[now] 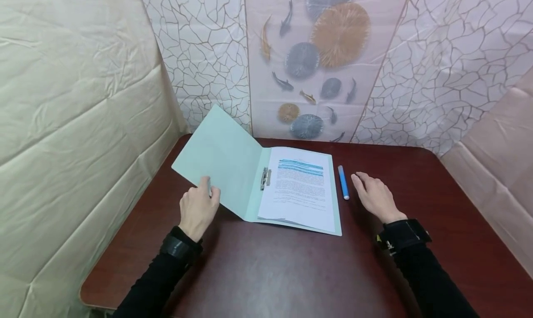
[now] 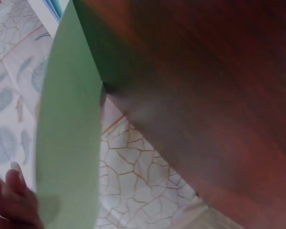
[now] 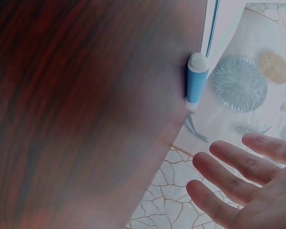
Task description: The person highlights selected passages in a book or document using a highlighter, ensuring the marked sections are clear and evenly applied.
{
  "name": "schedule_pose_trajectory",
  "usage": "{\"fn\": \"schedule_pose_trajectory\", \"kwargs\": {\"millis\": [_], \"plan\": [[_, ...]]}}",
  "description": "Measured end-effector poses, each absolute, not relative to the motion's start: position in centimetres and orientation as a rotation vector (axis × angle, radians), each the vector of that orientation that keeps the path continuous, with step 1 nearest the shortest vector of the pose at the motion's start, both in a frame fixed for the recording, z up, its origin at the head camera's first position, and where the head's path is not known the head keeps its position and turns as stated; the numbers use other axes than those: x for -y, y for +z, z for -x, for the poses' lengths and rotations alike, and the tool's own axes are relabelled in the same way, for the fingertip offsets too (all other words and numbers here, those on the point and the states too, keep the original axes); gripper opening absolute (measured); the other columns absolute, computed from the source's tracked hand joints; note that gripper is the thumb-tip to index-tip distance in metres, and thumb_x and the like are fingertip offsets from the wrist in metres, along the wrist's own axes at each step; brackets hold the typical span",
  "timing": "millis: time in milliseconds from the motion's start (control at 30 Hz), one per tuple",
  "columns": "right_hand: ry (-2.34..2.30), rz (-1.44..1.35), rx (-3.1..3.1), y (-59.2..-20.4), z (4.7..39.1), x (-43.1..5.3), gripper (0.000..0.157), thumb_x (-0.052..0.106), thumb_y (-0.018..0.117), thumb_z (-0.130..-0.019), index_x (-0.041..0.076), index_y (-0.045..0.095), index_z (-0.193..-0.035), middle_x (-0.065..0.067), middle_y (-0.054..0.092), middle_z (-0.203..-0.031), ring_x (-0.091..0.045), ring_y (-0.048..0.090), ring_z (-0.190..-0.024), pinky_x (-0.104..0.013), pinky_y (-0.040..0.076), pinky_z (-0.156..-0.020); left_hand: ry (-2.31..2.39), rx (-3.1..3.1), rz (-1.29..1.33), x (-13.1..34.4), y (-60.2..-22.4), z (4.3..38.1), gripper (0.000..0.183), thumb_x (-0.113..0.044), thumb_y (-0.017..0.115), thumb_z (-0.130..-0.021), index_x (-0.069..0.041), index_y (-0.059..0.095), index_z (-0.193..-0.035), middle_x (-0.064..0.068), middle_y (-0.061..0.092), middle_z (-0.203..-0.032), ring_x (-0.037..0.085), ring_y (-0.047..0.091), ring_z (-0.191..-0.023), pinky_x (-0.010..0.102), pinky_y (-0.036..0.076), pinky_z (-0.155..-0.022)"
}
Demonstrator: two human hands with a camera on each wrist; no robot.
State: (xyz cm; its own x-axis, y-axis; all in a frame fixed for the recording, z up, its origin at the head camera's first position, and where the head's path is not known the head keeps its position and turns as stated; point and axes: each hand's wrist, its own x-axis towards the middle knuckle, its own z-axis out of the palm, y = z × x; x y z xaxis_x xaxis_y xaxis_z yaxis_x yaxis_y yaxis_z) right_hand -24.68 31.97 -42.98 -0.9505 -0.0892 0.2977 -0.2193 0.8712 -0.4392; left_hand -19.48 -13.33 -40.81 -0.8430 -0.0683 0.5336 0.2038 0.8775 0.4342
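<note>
A pale green file folder (image 1: pixel 226 156) lies spread on the table, its left cover raised at a tilt. My left hand (image 1: pixel 197 211) holds that cover by its lower edge; in the left wrist view some curled fingers (image 2: pixel 14 195) show beside the green cover (image 2: pixel 69 129). Printed sheets (image 1: pixel 297 188) with blue-highlighted lines near the top lie on the folder's right side, next to a metal clip (image 1: pixel 265 178). Right of the folder lies a blue marker (image 1: pixel 343 183). Close to it, my right hand (image 1: pixel 376 197) hovers palm down with loosely extended fingers, holding nothing.
The dark reddish-brown table (image 1: pixel 270 271) has rounded corners. Behind it hangs a patterned cloth (image 1: pixel 200 54) with a fish and lily-pad panel. Cream fabric (image 1: pixel 75 123) stands along the left side, and pale fabric (image 1: pixel 495 156) along the right.
</note>
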Motion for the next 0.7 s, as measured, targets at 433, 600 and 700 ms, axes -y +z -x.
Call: {"fn": "schedule_pose_trajectory", "kwargs": {"millis": [433, 600, 700], "plan": [[0.709, -0.2, 2.807, -42.8, 24.3, -32.3, 0.06, 0.044, 0.031, -0.104, -0.003, 0.044, -0.14, -0.03, 0.053, -0.134, -0.047, 0.053, -0.118, -0.062, 0.043, -0.091, -0.187, 2.566, 0.36, 11.1, -40.2, 19.6, 0.05, -0.002, 0.052, -0.084, -0.019, 0.016, -0.054, -0.006, 0.008, -0.057, 0.011, 0.003, -0.058, 0.026, 0.005, -0.049], [0.719, -0.191, 2.821, -42.7, 24.3, -32.3, 0.061, 0.044, 0.031, -0.104, -0.002, 0.043, -0.142, -0.029, 0.052, -0.136, -0.046, 0.053, -0.118, -0.062, 0.043, -0.09, 0.042, 2.654, 0.468, 9.9, -40.5, 20.2, 0.05, -0.01, 0.06, -0.086, -0.015, 0.029, -0.047, 0.0, 0.029, -0.057, 0.016, 0.026, -0.056, 0.025, 0.025, -0.049], [0.718, -0.179, 2.83, -42.6, 24.3, -32.2, 0.062, 0.046, 0.031, -0.104, -0.001, 0.042, -0.142, -0.028, 0.052, -0.137, -0.045, 0.053, -0.119, -0.062, 0.044, -0.091, 0.082, 2.799, 0.543, 9.3, -40.9, 20.7, 0.041, -0.017, 0.062, -0.088, -0.011, 0.048, -0.05, 0.011, 0.054, -0.079, 0.027, 0.047, -0.081, 0.035, 0.042, -0.075]]}}
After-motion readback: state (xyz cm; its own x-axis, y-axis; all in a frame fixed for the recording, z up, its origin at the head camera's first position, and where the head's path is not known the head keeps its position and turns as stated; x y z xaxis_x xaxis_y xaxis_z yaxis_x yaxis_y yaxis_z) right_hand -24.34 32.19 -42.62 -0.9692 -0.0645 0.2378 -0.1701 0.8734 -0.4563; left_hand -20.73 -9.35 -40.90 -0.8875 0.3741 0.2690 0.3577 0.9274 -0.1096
